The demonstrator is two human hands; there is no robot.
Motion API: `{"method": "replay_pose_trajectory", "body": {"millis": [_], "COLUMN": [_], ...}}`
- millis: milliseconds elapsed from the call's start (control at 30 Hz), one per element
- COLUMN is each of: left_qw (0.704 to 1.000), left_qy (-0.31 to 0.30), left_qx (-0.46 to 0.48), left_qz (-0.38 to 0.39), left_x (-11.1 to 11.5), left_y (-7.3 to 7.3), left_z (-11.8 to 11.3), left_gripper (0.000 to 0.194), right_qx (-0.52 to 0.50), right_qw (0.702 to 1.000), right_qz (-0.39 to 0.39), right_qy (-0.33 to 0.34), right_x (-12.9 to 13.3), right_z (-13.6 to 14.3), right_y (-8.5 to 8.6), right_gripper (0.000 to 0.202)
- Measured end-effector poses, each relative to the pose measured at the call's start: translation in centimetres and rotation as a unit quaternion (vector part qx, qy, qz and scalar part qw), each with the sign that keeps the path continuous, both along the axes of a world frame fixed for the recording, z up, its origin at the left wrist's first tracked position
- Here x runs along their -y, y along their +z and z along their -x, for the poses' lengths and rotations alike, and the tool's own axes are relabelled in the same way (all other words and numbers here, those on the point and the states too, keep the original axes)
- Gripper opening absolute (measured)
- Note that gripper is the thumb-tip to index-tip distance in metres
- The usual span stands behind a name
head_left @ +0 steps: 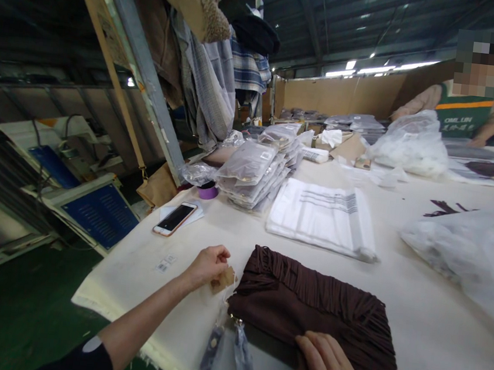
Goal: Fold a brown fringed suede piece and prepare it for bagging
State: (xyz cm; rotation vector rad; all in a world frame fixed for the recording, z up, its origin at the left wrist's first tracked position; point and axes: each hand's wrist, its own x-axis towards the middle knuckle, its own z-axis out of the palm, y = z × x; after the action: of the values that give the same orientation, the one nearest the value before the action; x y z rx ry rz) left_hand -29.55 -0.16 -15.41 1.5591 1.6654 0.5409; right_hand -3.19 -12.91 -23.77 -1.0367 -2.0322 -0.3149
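A person's two bare hands work at a cream-covered table (127, 269). A dark brown bag (281, 303), gathered in narrow pleats, lies flat near the table's front edge, directly before the person. The right hand (333, 368) rests over its near edge, fingers bent and close together; the thumb is hidden, so whether it grips the bag cannot be told. The left hand (208, 266), fingers curled narrowly, is at a small tan tag (223, 279) beside the bag's left end (whether it pinches the tag or only touches it is unclear). Just below, straps (243, 358) in clear plastic hang from a gold-coloured clip (236, 320). Beyond the bag lies a folded white cloth (320, 219) with grey stripes; to its left are stacked plastic packets (249, 164), a purple roll (208, 192) and a phone (176, 219). Far right, a co-worker in a green apron (466, 117) stands across the table.
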Motion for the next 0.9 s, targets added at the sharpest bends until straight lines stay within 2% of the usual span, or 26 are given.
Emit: {"method": "replay_pose_trajectory", "body": {"millis": [167, 333, 467, 600, 767, 900], "left_qw": [0.985, 0.971, 0.965, 0.965, 0.973, 0.986], "left_qy": [-0.017, -0.052, -0.079, -0.077, -0.041, -0.007], "left_qx": [-0.170, -0.234, -0.250, -0.248, -0.220, -0.149], "left_qz": [-0.004, 0.009, 0.016, 0.030, 0.054, 0.072], "left_x": [0.7, 0.1, 0.1, 0.7, 0.8, 0.8], "left_y": [-0.7, -0.6, 0.6, 1.1, 0.4, -0.2], "left_z": [0.7, -0.2, 0.4, 1.1, 0.6, -0.5], "left_gripper": [0.015, 0.016, 0.021, 0.025, 0.031, 0.026], "right_qx": [-0.011, -0.012, -0.010, -0.012, -0.015, -0.012], "right_qw": [1.000, 1.000, 1.000, 1.000, 1.000, 1.000], "right_qz": [-0.006, 0.001, -0.009, -0.005, -0.002, -0.001], "right_qy": [0.006, 0.010, 0.008, 0.011, 0.014, 0.014], "right_x": [0.1, 0.1, -0.1, -0.1, -0.1, 0.0], "right_z": [0.1, 0.0, 0.0, 0.0, -0.1, -0.1], "right_y": [-0.1, 0.3, 0.4, 0.1, -0.2, -0.1], "right_gripper": [0.029, 0.027, 0.025, 0.025, 0.025, 0.025]}}
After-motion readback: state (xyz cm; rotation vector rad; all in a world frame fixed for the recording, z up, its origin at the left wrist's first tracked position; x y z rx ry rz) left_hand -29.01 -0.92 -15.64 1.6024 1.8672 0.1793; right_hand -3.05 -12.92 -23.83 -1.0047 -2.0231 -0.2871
